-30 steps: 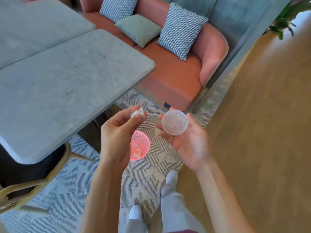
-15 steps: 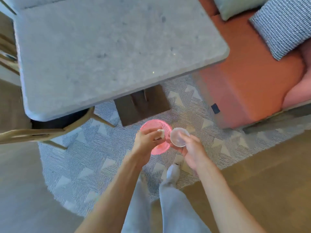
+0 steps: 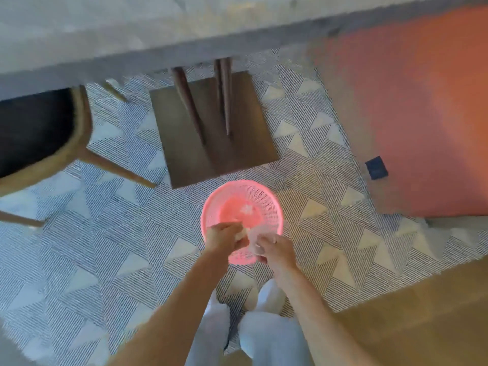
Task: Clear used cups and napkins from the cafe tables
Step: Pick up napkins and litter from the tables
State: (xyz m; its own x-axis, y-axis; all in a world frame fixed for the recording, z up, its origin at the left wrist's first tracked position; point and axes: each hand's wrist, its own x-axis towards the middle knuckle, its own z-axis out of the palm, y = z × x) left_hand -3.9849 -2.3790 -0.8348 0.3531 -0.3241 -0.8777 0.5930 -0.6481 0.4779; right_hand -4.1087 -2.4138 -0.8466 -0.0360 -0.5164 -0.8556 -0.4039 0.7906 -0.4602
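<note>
A pink mesh waste basket (image 3: 264,196) stands on the patterned rug, with a white crumpled scrap (image 3: 247,209) lying at its bottom. Over the basket's near rim my left hand (image 3: 224,237) pinches a small crumpled napkin (image 3: 240,235). Right beside it my right hand (image 3: 276,250) grips a clear plastic cup (image 3: 257,237), tilted toward the basket. The two hands nearly touch. The image is blurred, so the fingers are hard to make out.
The grey stone table (image 3: 132,30) runs across the top, its dark square base (image 3: 216,133) just beyond the basket. A wooden chair with a dark seat (image 3: 39,136) stands at the left. An orange sofa (image 3: 417,101) fills the right. Wooden floor (image 3: 422,313) lies at the lower right.
My view has tipped down toward the floor and closer to the basket. Both hands have dropped together from chest height to the basket's near rim, still holding the napkin and the cup.
</note>
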